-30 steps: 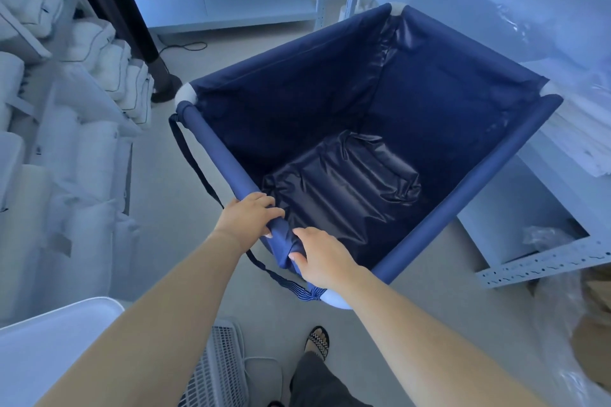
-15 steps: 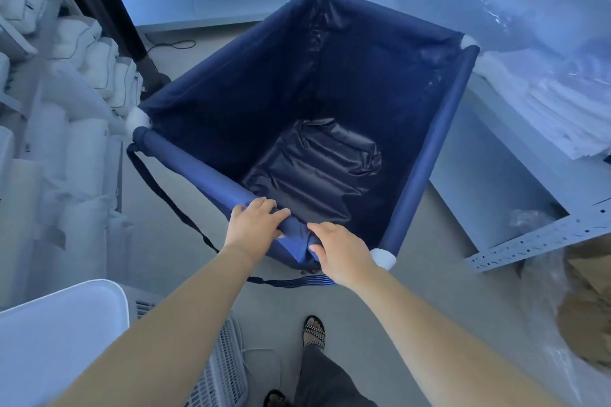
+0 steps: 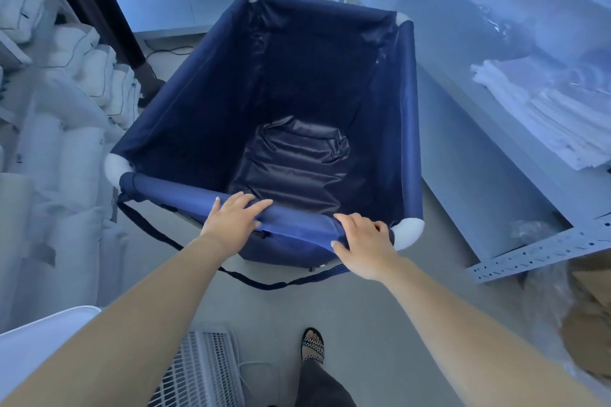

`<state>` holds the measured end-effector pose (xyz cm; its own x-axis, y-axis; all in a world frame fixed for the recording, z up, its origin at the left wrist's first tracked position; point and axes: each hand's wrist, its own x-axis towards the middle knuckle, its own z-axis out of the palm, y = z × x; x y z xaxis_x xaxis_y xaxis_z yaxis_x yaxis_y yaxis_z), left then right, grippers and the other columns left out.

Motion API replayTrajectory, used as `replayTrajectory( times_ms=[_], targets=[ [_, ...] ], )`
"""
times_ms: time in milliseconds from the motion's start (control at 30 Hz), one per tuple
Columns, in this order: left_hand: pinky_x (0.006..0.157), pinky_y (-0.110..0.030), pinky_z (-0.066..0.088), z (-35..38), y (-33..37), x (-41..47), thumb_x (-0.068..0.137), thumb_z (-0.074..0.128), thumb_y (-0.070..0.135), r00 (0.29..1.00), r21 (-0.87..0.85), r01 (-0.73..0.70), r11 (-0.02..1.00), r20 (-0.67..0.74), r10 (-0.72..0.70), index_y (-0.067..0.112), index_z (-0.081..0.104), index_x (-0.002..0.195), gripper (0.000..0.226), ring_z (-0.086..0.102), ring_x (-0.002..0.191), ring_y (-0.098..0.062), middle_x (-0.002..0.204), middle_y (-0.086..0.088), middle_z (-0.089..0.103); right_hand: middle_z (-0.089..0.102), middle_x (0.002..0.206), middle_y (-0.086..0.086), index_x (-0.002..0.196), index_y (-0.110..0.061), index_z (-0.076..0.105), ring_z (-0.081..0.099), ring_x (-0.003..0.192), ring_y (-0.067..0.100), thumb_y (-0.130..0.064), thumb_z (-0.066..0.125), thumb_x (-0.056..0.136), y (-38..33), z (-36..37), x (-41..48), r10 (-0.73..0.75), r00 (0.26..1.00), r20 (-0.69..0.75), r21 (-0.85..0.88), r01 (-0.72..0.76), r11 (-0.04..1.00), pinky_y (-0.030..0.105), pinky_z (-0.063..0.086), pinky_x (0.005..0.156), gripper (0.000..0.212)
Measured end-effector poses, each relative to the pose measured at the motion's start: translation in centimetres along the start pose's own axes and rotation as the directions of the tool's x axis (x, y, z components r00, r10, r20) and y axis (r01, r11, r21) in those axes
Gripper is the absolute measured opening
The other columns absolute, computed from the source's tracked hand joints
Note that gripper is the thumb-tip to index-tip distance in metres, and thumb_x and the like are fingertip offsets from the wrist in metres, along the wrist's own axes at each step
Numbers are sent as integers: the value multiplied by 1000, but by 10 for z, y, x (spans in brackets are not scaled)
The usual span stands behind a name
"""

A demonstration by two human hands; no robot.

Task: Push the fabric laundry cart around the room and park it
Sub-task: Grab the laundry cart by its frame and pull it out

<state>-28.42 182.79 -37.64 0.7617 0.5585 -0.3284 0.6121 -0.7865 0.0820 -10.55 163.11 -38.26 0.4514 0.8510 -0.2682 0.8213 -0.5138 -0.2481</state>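
Note:
The navy fabric laundry cart point(image 3: 185, 188) stands on the grey floor in front of me, with white corner joints and a crumpled dark liner at its bottom. My left hand point(image 3: 231, 220) lies over the near rim bar, fingers draped across its top and thumb on my side. My right hand point(image 3: 363, 243) grips the same bar close to the near right corner joint, thumb under the fabric and fingers curled over it. A dark strap point(image 3: 264, 281) hangs in a loop below the near rim.
Rolled and stacked white linens point(image 3: 76, 149) fill the shelves on the left. A grey metal shelf unit point(image 3: 529, 175) with folded white cloths runs along the right. More shelving stands behind the cart. A white bin point(image 3: 43, 337) and a slatted white basket point(image 3: 201, 370) sit near my feet.
The cart has swung clockwise, so its near rim now lies almost square to me. Both hands stayed on the rim bar and moved further apart along it.

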Motion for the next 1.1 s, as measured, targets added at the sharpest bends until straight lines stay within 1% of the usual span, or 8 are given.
replayTrajectory(
  times_ms=[133,300,367,567,700,833,1000,1100],
  targets=[
    [119,-49,11,-3,10,10,100,41,25,1000,28,-16,999,13,16,37,10,148,59,16,143,-16,152,2,24,50,127,-1,137,-26,34,48,116,22,-47,40,95,18,-10,22,8,1000,7,-54,-8,999,40,27,103,47],
    [118,-46,13,-9,24,25,99,42,24,999,81,15,997,42,-18,38,7,148,62,20,141,-18,151,2,27,53,118,-3,130,-27,38,49,107,21,-46,41,96,46,-18,48,-58,998,0,-94,57,994,38,28,98,39],
    [118,-48,14,-12,31,35,99,41,30,996,98,65,993,57,-71,37,9,148,59,25,139,-20,148,2,32,53,117,-3,130,-27,38,49,106,21,-47,40,96,57,-21,60,-94,996,1,-131,94,987,38,29,96,40],
    [114,-56,16,-18,62,67,96,42,45,965,47,252,967,67,-254,36,26,141,49,37,129,-23,137,4,44,55,111,-1,127,-25,39,51,100,23,-50,39,95,87,-36,101,-223,975,-3,-176,219,960,39,31,90,41],
    [114,-57,17,-22,74,81,97,41,44,941,32,325,945,87,-327,36,28,139,45,39,126,-23,132,5,47,56,107,0,125,-24,39,51,96,24,-51,37,95,105,-46,124,-326,946,7,-214,319,923,39,33,84,40],
    [114,-57,17,-22,89,84,97,42,41,920,6,382,924,87,-381,36,27,140,45,39,127,-24,133,4,46,56,107,2,124,-24,39,52,96,25,-52,36,95,120,-58,139,-394,917,71,-226,399,889,39,34,82,41],
    [113,-57,19,-16,112,77,98,43,35,906,2,421,907,49,-421,36,26,139,44,40,125,-24,130,3,48,55,104,2,124,-21,38,52,92,25,-50,35,96,134,-63,145,-455,882,119,-306,469,829,38,34,77,40],
    [113,-58,18,-10,132,76,97,44,35,894,-23,448,894,14,-448,36,28,137,43,41,125,-25,129,2,49,55,107,2,125,-20,38,52,95,25,-48,36,96,148,-66,146,-481,867,134,-326,496,804,39,36,78,40]
  ],
)
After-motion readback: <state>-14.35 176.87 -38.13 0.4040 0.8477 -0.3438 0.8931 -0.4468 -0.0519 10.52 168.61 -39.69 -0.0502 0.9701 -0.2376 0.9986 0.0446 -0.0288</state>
